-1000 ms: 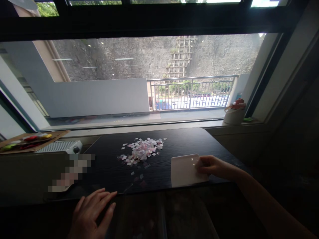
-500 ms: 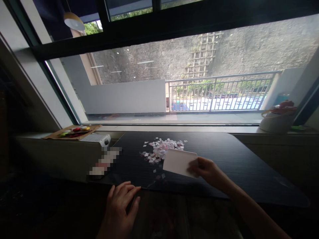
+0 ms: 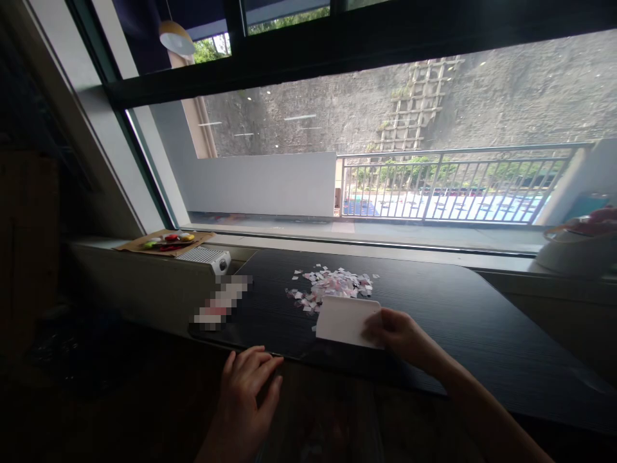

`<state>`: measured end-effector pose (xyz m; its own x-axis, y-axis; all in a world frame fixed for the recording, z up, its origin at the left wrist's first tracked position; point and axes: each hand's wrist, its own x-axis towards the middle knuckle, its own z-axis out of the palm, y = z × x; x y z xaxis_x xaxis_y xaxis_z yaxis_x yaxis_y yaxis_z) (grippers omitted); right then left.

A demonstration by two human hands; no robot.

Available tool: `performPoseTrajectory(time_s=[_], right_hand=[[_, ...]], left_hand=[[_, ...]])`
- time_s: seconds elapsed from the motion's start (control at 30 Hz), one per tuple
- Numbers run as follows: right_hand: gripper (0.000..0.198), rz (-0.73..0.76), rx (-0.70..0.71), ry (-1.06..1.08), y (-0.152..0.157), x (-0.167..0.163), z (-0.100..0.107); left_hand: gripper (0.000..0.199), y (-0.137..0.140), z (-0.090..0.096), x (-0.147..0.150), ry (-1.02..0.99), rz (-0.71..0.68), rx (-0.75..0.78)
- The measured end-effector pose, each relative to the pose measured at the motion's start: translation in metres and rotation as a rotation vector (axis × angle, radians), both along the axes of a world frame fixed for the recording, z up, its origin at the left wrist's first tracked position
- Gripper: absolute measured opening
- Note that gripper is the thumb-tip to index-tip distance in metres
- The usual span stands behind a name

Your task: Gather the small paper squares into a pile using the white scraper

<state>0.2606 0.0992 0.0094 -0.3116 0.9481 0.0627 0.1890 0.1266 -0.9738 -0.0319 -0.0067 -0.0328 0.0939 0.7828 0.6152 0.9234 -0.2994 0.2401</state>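
My right hand (image 3: 398, 331) pinches the right end of a white card (image 3: 340, 321), thumb and fingers closed on it. The card is held at a slant over the black table, its lower edge near the tabletop. Just behind it lies a loose heap of small paper scraps (image 3: 332, 281), mostly white with some pinkish ones. The card hides part of the heap's near side, and one scrap shows by its left edge. My left hand (image 3: 253, 389) is at the table's front edge, fingers stretched out and apart, holding nothing.
The black table (image 3: 434, 315) runs up to a window. A blurred-out item (image 3: 222, 305) lies at its left end, near a white appliance (image 3: 209, 258). Brown paper with colourful pieces (image 3: 166, 242) rests on the left ledge. A pale container (image 3: 569, 247) stands at the right sill.
The view has swung left, so the scene sits further right. Against the heap, the card has shifted left and nearer to me. Fewer loose scraps show in front of the heap.
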Motion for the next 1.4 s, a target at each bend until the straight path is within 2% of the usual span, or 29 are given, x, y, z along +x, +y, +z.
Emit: performPoseTrajectory(time_s=[0.17,0.33,0.47,0.67,0.8,0.93,1.4], right_hand=[[0.019,0.087,-0.038,-0.048,-0.008,0.009,0.009],[0.030,-0.042,0.018,0.034,0.010,-0.007,0.004],[0.023,-0.017,0.025,0.008,0.022,-0.018,0.002],[0.014,0.056,-0.035,-0.042,0.005,0.001,0.008],[0.018,0.015,-0.087,-0.020,0.000,0.012,0.008],[0.020,-0.024,-0.154,-0.019,0.000,0.010,0.007],[0.022,0.080,-0.226,-0.031,-0.011,-0.001,0.008]], left_hand=[[0.023,0.000,-0.002,0.001,-0.002,-0.008,-0.014],[0.023,0.001,0.000,0.004,0.009,-0.017,-0.004],[0.023,0.002,0.000,-0.001,0.023,-0.020,0.028],[0.023,0.002,-0.006,-0.006,0.016,-0.011,0.041],[0.023,0.001,-0.006,-0.002,0.006,-0.007,0.026],[0.023,0.001,-0.004,-0.002,0.009,-0.014,0.045],[0.022,0.002,-0.004,-0.003,0.016,-0.027,0.058]])
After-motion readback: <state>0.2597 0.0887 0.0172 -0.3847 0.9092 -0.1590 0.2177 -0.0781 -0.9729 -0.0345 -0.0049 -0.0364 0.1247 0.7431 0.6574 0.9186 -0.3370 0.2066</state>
